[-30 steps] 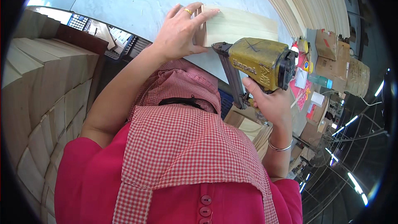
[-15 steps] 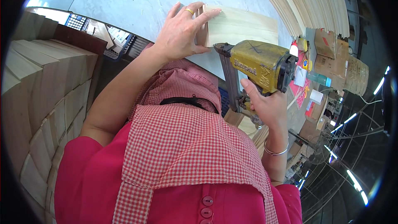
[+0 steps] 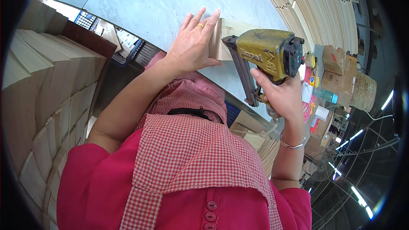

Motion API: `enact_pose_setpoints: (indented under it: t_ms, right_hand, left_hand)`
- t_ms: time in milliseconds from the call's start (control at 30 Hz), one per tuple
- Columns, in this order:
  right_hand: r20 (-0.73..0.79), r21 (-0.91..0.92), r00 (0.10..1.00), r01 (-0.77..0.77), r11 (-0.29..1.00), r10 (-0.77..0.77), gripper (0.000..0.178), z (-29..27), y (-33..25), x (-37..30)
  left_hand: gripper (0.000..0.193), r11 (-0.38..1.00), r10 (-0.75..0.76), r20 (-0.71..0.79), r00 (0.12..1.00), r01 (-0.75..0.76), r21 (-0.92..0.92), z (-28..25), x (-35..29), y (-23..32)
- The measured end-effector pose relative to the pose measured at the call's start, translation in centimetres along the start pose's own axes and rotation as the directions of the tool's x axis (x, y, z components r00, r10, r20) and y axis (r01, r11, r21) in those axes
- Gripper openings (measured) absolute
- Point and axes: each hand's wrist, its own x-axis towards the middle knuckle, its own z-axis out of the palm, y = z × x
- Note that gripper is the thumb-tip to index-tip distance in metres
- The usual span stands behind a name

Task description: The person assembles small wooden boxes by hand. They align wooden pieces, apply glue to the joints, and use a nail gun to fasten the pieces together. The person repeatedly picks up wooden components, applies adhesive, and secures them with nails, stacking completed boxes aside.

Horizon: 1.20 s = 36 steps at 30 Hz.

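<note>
Here, the left hand [image 3: 194,44] spreads its fingers wide against the wood [image 3: 235,26]; the right hand [image 3: 283,96] grips a nail gun [image 3: 265,51] near it.

Looks like scuffed, worn yellow paint over metal on nail gun [image 3: 266,53], w/ dull dark metal on magazine strip [image 3: 243,73]. Shows smooth, matt, unfin. wood on wood piece [image 3: 231,26], sim. on board stack [image 3: 313,8] far R & plank stack [image 3: 42,70] L. Seems smooth, lightly scratched on tabletop [image 3: 170,0], far. Reads as matt woven cloth on checked apron [image 3: 183,149], near; plain smooth cloth on pink shirt [image 3: 243,206]. Looks glossy, prob. plastic, on buttons [image 3: 211,205]; polished metal on bangle [image 3: 293,145], R, & ring [image 3: 200,25], L. Appears matt cardboard on boxes [image 3: 334,61], far R.
</note>
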Motion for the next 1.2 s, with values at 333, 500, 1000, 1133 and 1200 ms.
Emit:
enact_pose_setpoints:
  t_ms: [333, 500, 1000, 1133, 1200]
  right_hand:
    - [0.049, -0.030, 0.999, -0.014, 0.999, 0.015, 0.033, -0.8, -1.0, 0.9]
    - [0.069, -0.078, 0.987, 0.153, 0.985, -0.148, 0.035, -1.4, -1.1, 1.9]
    - [-0.387, 0.206, 0.899, -0.134, 0.969, 0.206, 0.035, -6.4, 10.8, -4.7]
    - [-0.511, 0.116, 0.832, -0.181, 0.977, 0.215, 0.045, -5.4, 21.7, -8.5]
    - [-0.570, -0.136, 0.808, -0.275, 0.952, 0.152, 0.050, -4.7, 27.8, -9.5]
  left_hand:
    - [0.128, 1.000, 0.002, -0.010, 1.000, -0.002, -0.008, -0.1, -0.1, -0.2]
    - [0.130, 1.000, 0.007, -0.015, 1.000, -0.007, -0.002, -0.1, -0.1, -0.2]
    - [0.108, 0.651, -0.471, 0.282, 0.836, 0.545, -0.529, -5.1, 1.3, 2.9]
    - [0.093, -0.183, -0.302, 0.718, 0.627, 0.701, -0.689, -7.6, -0.7, 1.1]
    - [0.091, -0.620, -0.144, 0.880, 0.452, 0.652, -0.437, -7.8, -3.0, 1.2]
